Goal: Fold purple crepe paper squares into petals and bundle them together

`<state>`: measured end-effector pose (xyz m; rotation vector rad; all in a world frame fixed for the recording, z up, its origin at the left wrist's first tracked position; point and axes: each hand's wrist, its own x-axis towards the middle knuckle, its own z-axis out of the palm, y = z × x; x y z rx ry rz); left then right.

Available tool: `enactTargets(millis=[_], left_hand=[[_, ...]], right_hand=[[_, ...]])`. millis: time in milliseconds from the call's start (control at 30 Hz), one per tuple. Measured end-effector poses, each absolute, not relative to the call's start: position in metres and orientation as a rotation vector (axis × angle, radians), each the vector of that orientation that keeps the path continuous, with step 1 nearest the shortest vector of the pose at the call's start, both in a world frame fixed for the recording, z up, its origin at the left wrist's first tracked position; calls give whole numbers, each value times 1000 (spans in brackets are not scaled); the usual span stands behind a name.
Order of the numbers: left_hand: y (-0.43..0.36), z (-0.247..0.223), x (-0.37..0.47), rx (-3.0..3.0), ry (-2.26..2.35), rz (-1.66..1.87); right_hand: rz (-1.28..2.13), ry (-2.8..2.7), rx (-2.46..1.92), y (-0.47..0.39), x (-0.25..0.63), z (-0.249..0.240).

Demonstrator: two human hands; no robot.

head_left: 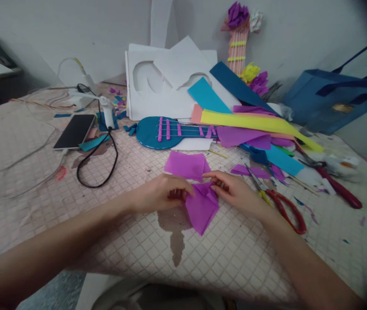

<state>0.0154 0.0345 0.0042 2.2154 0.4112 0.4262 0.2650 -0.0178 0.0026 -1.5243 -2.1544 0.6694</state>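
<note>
1. Diamond-patterned table cover [132, 247] ran beneath everything, with a dark patch [177, 241] on it just below the hands, and both forearms reached in over the near edge
2. Folded purple paper [202, 211] sat between the hands, its point toward the person, probably so that the gathered upper edge met the fingertips
3. Left hand [157, 193] had its fingertips closed on the paper's upper left edge, likely to steady it; the right hand [233, 191], half-curled, touched the upper right corner, though whether it pinched there I could not tell
4. Just beyond lay a flat purple sheet [185, 165], seemingly left within easy reach, while red-handled scissors [263, 187] rested at the right, handles nearward, handy for picking up
5. Farther off, a blue toy guitar [149, 132] lay sideways, its neck meeting heaped coloured strips [251, 120]; a phone [74, 131] at the left had a cable plugged in, apparently for charging
6. White boards [144, 103] stood upright near the wall [89, 30], perhaps propped to save space, beside a pink toy guitar [237, 51] trimmed with paper flowers [238, 15]
</note>
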Motion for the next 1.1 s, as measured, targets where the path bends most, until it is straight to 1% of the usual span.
enactTargets(millis=[167, 367, 533, 667, 800, 900, 1100], left_hand=[[32, 5, 17, 2579, 304, 562], [34, 5, 18, 2684, 103, 491], [30, 6, 18, 2585, 89, 450], [27, 4, 20, 2377, 175, 492], [29, 1, 19, 2291, 279, 454], [31, 0, 17, 2331, 201, 437], [35, 6, 16, 2361, 120, 304]], right_hand=[[513, -2204, -1491, -17, 259, -1], [254, -2062, -1399, -39, 254, 11], [430, -2331, -1287, -79, 250, 11], [423, -2285, -1350, -100, 238, -2], [316, -2229, -1398, -102, 230, -13], [284, -2235, -1353, -99, 234, -16], [448, -2226, -1283, -97, 245, -15]])
